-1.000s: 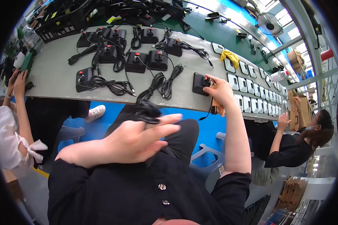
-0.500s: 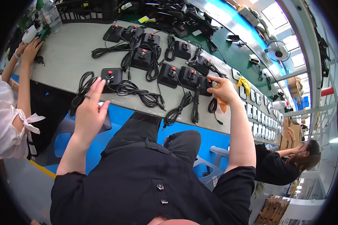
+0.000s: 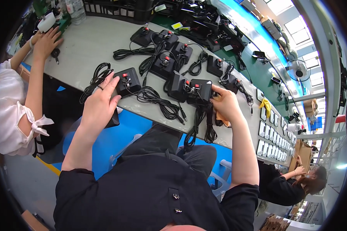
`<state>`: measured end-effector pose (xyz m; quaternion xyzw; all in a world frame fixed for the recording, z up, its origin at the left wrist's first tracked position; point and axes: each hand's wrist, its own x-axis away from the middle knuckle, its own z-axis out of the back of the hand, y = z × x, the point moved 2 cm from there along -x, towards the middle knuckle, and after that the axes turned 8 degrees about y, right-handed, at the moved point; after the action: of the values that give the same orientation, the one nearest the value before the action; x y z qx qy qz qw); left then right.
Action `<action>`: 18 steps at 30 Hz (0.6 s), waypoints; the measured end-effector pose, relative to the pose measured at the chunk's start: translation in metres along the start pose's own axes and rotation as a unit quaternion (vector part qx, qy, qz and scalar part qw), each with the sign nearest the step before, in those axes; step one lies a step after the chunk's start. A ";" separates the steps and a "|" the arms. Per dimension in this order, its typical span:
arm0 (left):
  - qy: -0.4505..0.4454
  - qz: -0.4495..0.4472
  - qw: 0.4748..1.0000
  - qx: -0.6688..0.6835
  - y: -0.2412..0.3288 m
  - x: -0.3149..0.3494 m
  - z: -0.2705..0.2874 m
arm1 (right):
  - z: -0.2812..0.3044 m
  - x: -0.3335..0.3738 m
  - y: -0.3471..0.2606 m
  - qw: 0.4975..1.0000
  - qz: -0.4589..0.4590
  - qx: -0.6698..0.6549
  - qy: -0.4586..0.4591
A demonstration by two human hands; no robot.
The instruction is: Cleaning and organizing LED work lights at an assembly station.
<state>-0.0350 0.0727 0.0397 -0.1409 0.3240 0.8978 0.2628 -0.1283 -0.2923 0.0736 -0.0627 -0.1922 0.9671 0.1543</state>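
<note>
Several black box-shaped devices with red-tipped metal fittings and coiled black cables lie on the grey table. My left hand [image 3: 101, 106] has its fingers stretched out at the left edge of one black device [image 3: 133, 85], over a looped black cable [image 3: 97, 81]. Farther right, my right hand [image 3: 226, 102] grips another black device [image 3: 202, 89] by its right edge. That device is pressed close to a tilted black device [image 3: 178, 87] on its left. Part of an orange cloth [image 3: 222, 119] shows under my right hand.
A co-worker's hands [image 3: 46, 42] rest at the table's far left, beside a white roll-like object [image 3: 46, 22] and a clear bottle [image 3: 76, 11]. At right stand rows of white-topped pieces [image 3: 272, 133] and a yellow cloth [image 3: 265, 107]. Another person [image 3: 289, 184] works beyond.
The view has swung, so the table sits further right. My right hand has pushed its device left against its neighbours, and one neighbour now tilts. My left hand stays beside its device.
</note>
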 end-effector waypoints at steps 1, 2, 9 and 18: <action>0.026 -0.025 0.999 -0.033 -0.006 -0.001 -0.001 | -0.004 -0.003 -0.008 1.000 0.025 0.008 0.011; -0.006 0.048 0.999 0.003 0.006 -0.007 0.005 | -0.007 -0.007 -0.008 0.999 0.022 0.040 0.007; -0.061 -0.229 0.971 0.003 0.116 -0.013 -0.016 | 0.001 -0.011 -0.018 0.999 0.025 0.037 0.002; -0.271 -0.245 0.929 -0.062 0.176 -0.032 -0.089 | 0.028 0.014 0.028 0.988 -0.107 0.110 0.009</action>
<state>-0.1007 -0.1121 0.0759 0.0170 0.1392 0.8281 0.5427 -0.1546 -0.3224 0.0876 -0.0334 -0.0890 0.9595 0.2651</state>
